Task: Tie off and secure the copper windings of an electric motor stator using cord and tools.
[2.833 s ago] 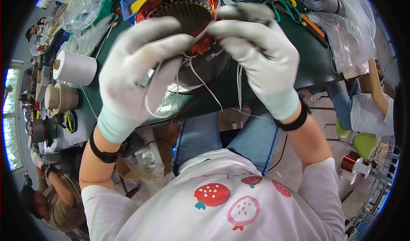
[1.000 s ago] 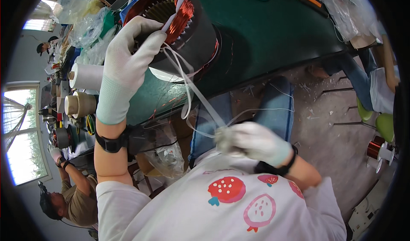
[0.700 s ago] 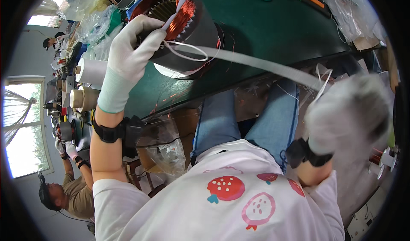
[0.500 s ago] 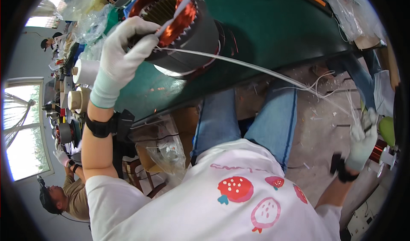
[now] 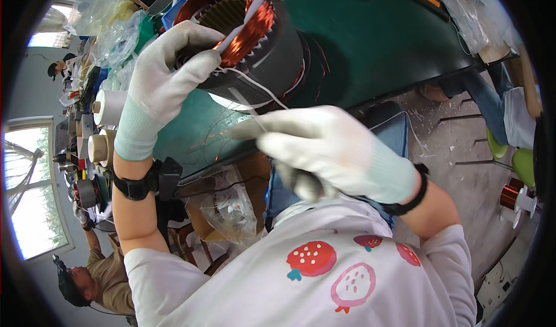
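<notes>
Pinching white strip [image 5: 253,13] at copper winding [image 5: 258,34], left hand [image 5: 159,75] nearer. Stator [image 5: 263,66] on green surface [image 5: 376,49], up-left of right hand [image 5: 333,144]. White cord [image 5: 258,83] slants down-right toward right hand; blurred, can't tell its grip.

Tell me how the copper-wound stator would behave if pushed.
The stator is probably heavy for its size, packed with dense copper windings. Wide and squat, it may resist tipping. The windings, exposed at the top, could scratch easily.
</notes>
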The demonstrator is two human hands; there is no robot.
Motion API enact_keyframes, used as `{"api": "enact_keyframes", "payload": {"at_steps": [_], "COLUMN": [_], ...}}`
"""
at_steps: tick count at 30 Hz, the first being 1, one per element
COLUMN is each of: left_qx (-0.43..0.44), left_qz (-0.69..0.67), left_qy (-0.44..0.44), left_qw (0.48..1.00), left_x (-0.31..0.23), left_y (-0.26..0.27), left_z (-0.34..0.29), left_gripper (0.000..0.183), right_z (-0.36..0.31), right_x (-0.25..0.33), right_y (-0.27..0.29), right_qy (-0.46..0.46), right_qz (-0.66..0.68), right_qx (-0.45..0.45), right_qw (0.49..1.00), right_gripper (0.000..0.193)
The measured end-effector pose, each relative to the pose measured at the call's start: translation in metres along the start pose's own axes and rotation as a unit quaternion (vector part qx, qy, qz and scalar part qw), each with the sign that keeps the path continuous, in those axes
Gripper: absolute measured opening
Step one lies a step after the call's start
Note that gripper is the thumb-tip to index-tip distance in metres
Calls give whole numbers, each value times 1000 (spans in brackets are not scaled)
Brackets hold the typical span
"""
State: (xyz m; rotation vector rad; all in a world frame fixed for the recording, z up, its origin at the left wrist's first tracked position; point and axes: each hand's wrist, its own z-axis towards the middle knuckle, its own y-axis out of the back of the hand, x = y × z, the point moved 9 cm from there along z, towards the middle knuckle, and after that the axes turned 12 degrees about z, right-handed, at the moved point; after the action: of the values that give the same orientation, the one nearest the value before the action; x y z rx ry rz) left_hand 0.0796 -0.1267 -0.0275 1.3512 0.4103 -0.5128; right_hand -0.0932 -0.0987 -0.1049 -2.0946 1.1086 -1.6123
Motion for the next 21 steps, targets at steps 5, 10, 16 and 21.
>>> {"api": "enact_keyframes", "payload": {"at_steps": [5, 10, 16, 21], "left_qx": [24, 122, 184, 214], "left_qz": [18, 70, 134, 301], "left_qy": [1, -26, -64, -276], "left_qw": [1000, 990, 972, 887], "left_x": [0, -9, -7, -35], "left_y": [5, 5, 19, -5], "left_z": [0, 11, 36, 47], "left_gripper": [24, 29, 43, 25], "right_z": [26, 21, 41, 30], "right_x": [3, -2, 20, 55], "right_y": [-9, -10, 7, 28], "right_qy": [38, 48, 109, 287], "right_qz": [136, 208, -3, -309], "right_qx": [16, -15, -96, -155], "right_qw": [990, 977, 989, 893], "right_gripper": [35, 44, 36, 36]}}
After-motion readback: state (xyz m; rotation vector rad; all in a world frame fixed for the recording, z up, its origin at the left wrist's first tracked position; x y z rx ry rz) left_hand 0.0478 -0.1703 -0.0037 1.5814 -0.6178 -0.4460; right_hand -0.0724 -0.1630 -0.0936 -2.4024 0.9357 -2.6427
